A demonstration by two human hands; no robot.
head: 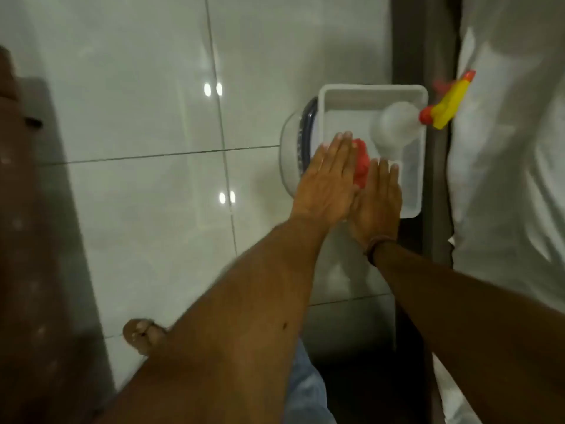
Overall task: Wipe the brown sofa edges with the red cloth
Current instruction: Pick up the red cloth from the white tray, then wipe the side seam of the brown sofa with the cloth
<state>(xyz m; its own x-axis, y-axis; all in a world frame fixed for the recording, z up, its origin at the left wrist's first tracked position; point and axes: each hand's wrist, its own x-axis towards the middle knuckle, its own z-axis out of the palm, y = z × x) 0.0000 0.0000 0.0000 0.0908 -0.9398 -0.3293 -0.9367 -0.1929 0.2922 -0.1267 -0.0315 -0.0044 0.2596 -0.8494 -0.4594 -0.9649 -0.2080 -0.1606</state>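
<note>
Both grips, the left hand (328,182) and right hand (380,197), lie flat with fingers extended, pressing one red cloth (360,163) between them over one white tray (415,166). One spray bottle (397,127) leans across the tray's far corner. One brown sofa edge (27,240) runs along the floor's (137,117) left side, wide bare tile between.

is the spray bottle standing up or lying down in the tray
Lying down: the spray bottle rests on its side in the white tray, nozzle poking over the rim.
</note>
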